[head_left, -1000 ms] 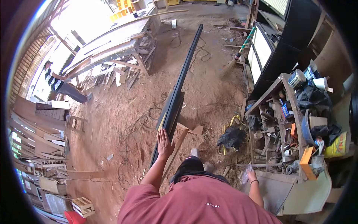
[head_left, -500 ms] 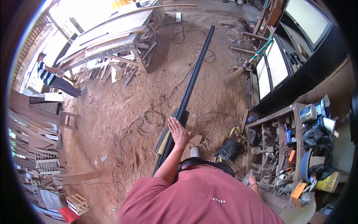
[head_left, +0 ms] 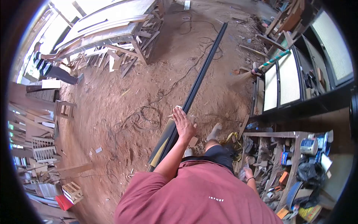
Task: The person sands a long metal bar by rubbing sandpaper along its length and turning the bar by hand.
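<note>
Long black strips (head_left: pixel 203 72) run side by side, slanting from my body out over the dirt floor. My left hand (head_left: pixel 184 125) lies on them, its fingers stretched out and fairly close together. Something small and white shows at its fingertips, too small to name. Below the strips, beside my left forearm, is a board with a yellowish edge (head_left: pixel 159 151). At my right side, my right hand (head_left: pixel 249 174) is closed on a crumpled clear plastic bag (head_left: pixel 242 174). Its fingers are partly hidden.
A cluttered wooden shelf (head_left: pixel 269 134) stands close on my right, below a black cabinet (head_left: pixel 298 108) and a broom (head_left: pixel 274 59). Cables (head_left: pixel 149 115) lie coiled on the floor. Another person (head_left: pixel 46 67) is at a long workbench (head_left: pixel 100 41) with scrap wood beneath.
My left hand has slid a little forward along the strips, away from my body. One of my legs has come into view on the right. The view has shifted slightly.
</note>
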The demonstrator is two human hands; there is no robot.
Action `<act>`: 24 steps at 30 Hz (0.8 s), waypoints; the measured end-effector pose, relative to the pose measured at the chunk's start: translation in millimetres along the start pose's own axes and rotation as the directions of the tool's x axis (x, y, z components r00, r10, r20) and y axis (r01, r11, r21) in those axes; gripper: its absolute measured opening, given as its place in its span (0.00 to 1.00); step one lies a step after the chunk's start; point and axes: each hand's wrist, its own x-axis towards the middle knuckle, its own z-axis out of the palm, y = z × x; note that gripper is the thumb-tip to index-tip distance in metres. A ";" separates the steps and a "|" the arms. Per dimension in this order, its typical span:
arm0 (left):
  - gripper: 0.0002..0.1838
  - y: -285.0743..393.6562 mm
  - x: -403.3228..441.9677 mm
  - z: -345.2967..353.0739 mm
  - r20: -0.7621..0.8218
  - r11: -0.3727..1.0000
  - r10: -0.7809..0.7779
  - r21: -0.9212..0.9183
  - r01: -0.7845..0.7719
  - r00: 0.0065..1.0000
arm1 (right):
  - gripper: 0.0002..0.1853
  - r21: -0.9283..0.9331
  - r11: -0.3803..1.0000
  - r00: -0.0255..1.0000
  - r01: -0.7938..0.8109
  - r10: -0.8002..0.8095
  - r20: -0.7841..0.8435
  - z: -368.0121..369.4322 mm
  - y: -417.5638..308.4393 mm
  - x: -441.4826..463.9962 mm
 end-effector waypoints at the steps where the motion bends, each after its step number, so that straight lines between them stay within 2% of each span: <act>1: 0.73 7.2 10.5 1.7 -0.007 1.000 -0.003 0.010 0.003 1.000 | 0.25 0.018 1.000 1.000 -0.025 0.025 -0.007 4.0 -21.2 5.6; 2: 0.73 13.1 21.4 6.7 -0.014 1.000 -0.018 0.014 0.018 1.000 | 0.24 0.038 0.998 0.999 -0.048 0.049 -0.014 7.1 -46.1 12.6; 3: 0.73 19.2 31.6 11.3 -0.040 1.000 -0.004 0.011 0.004 0.999 | 0.21 -0.001 0.988 0.986 -0.154 0.153 0.061 1.5 -63.0 32.8; 8: 0.73 63.0 94.7 22.0 -0.040 0.998 -0.034 0.061 0.036 0.999 | 0.23 -0.111 0.993 0.994 -0.026 0.037 0.104 -8.6 -133.0 130.7; 10: 0.71 80.1 114.5 25.6 -0.012 0.992 -0.078 0.096 0.079 0.997 | 0.25 -0.344 0.937 0.987 0.057 -0.002 0.158 -18.8 -182.3 150.4; 11: 0.70 87.7 126.7 27.7 -0.017 0.991 -0.088 0.104 0.089 0.996 | 0.26 -0.281 0.957 0.979 -0.067 0.118 0.166 -21.8 -213.9 159.9; 12: 0.70 94.4 143.4 33.3 -0.021 0.990 -0.089 0.108 0.091 0.996 | 0.26 -0.280 0.958 0.979 -0.063 0.115 0.171 -22.7 -240.4 183.1; 13: 0.69 99.2 155.0 39.6 -0.066 0.989 -0.070 0.128 0.078 0.995 | 0.26 -0.442 0.889 0.984 0.121 -0.048 0.172 -26.7 -249.5 213.8; 14: 0.69 104.4 163.4 44.4 -0.108 0.987 -0.050 0.149 0.066 0.993 | 0.26 -0.585 0.759 0.958 0.285 -0.205 0.201 -32.0 -255.6 235.5; 15: 0.69 112.3 175.6 46.8 -0.108 0.989 -0.056 0.129 0.070 0.993 | 0.26 -0.586 0.759 0.958 0.284 -0.203 0.201 -36.1 -271.0 251.1; 17: 0.69 129.0 198.3 48.2 -0.101 0.990 -0.060 0.125 0.072 0.993 | 0.24 -0.296 0.852 0.893 0.431 -0.353 0.280 -42.2 -308.4 276.2; 20: 0.69 150.8 232.6 52.0 -0.109 0.992 -0.055 0.105 0.066 0.993 | 0.22 -0.370 0.813 0.887 0.449 -0.357 0.293 -46.5 -376.2 282.0; 24: 0.69 175.0 283.8 57.3 -0.087 0.994 -0.011 0.111 0.020 0.996 | 0.22 -0.286 0.848 0.877 0.445 -0.349 0.329 -40.2 -410.1 319.2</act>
